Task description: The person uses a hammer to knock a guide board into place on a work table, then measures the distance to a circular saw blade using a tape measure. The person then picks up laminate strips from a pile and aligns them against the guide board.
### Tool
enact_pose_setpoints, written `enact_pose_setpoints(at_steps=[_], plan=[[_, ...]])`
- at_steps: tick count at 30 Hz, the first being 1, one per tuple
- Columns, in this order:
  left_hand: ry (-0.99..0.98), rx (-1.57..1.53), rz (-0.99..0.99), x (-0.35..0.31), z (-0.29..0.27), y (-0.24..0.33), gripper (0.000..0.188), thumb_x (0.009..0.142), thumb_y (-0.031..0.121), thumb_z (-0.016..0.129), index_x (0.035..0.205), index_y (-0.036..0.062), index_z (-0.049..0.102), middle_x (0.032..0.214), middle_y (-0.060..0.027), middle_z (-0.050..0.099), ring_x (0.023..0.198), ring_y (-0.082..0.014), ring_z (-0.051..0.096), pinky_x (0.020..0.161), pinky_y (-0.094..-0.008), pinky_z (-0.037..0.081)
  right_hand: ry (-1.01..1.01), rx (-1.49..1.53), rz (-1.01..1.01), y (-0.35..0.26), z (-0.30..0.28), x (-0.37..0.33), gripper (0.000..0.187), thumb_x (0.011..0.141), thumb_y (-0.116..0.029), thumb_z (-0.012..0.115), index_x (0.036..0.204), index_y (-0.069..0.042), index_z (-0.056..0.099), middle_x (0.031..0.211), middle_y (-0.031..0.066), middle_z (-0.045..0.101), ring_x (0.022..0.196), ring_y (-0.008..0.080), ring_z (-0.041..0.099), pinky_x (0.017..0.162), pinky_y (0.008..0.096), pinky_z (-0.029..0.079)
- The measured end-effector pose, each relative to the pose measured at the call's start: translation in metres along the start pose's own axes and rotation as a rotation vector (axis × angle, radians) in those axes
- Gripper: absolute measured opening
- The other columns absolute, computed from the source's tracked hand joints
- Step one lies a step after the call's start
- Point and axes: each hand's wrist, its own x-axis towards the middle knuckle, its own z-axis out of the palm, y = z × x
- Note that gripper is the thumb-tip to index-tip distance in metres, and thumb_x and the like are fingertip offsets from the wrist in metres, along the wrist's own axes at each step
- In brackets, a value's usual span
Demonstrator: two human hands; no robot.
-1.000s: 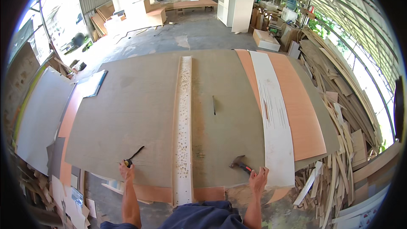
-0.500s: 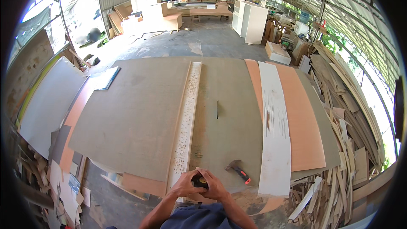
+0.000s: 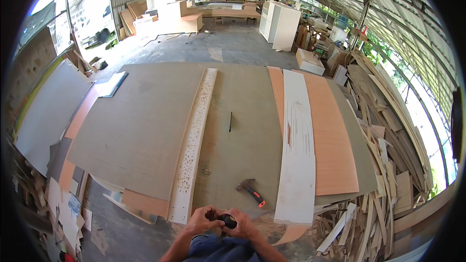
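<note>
Right hand (image 3: 244, 225), now off the lower-centre hammer (image 3: 255, 195), grips the black tape measure (image 3: 228, 221), left hand (image 3: 201, 221) curled beside it, hold unclear, both thus occupied.

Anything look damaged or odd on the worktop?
Yes: the wide white board on the right looks damaged, with dark lengthwise streaks, like splits, and brown scarring. The long narrow white strip left of it is brown-speckled, possibly pitted.

The tape measure (image 3: 227, 221) is small, black and rounded. It is held in the right hand (image 3: 244, 226), just beside the left hand (image 3: 203, 221), near the middle of the worktop's (image 3: 252, 121) near edge. Fingers cover it partly; its exact tilt cannot be told.
</note>
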Motion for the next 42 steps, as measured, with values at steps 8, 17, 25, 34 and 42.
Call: enact_pose_setpoints(at_steps=[8, 17, 25, 34, 42], plan=[[0.093, -0.485, 0.137, 0.011, -0.059, 0.009, 0.025, 0.07, 0.0, 0.077, 0.085, 0.0062, 0.057, 0.078, 0.0029, 0.054, 0.072, -0.0059, 0.052, 0.065, -0.0193, 0.043, 0.277, -0.315, 0.014, 0.018, -0.034, 0.014, 0.031, 0.075, -0.024, 0.074, 0.094, -0.005, 0.06, 0.091, 0.0142, 0.061, 0.083, 0.0345, 0.058, 0.074, 0.0416, 0.048], [0.281, -0.563, 0.344, 0.041, -0.145, 0.021, 0.026, 0.074, -0.004, 0.073, 0.094, 0.0045, 0.058, 0.086, 0.0014, 0.055, 0.079, -0.0076, 0.051, 0.071, -0.0218, 0.042, 0.523, -0.597, 0.09, 0.019, -0.096, 0.037, 0.021, 0.078, -0.003, 0.064, 0.099, -0.004, 0.061, 0.099, 0.0124, 0.059, 0.095, 0.0334, 0.053, 0.083, 0.0417, 0.044], [0.686, 0.068, -0.047, 0.117, -0.146, -0.044, 0.083, 0.065, 0.035, 0.084, 0.128, -0.0015, 0.045, 0.125, -0.0208, 0.048, 0.118, -0.0299, 0.046, 0.095, -0.0397, 0.039, 0.515, -0.72, 0.307, 0.06, -0.112, 0.06, 0.014, 0.079, 0.0, 0.059, 0.091, -0.006, 0.062, 0.091, 0.0084, 0.061, 0.088, 0.0316, 0.055, 0.078, 0.0399, 0.046], [0.712, 0.635, -0.423, 0.151, -0.086, -0.084, 0.115, 0.058, 0.047, 0.082, 0.148, 0.0108, 0.021, 0.143, -0.0287, 0.016, 0.134, -0.0424, 0.014, 0.107, -0.0566, 0.015, 0.35, -0.859, 0.511, 0.17, -0.162, 0.12, 0.008, 0.084, -0.011, 0.057, 0.088, -0.011, 0.065, 0.09, 0.0071, 0.063, 0.086, 0.0316, 0.056, 0.078, 0.041, 0.047], [0.841, 0.759, -0.379, 0.159, -0.083, -0.083, 0.098, 0.061, 0.04, 0.079, 0.143, 0.0109, 0.034, 0.136, -0.0259, 0.027, 0.129, -0.0395, 0.023, 0.105, -0.051, 0.017, 0.245, -0.889, 0.465, 0.272, -0.185, 0.221, 0.013, 0.087, -0.017, 0.055, 0.088, -0.01, 0.066, 0.095, 0.008, 0.065, 0.096, 0.0312, 0.054, 0.08, 0.0437, 0.046]])
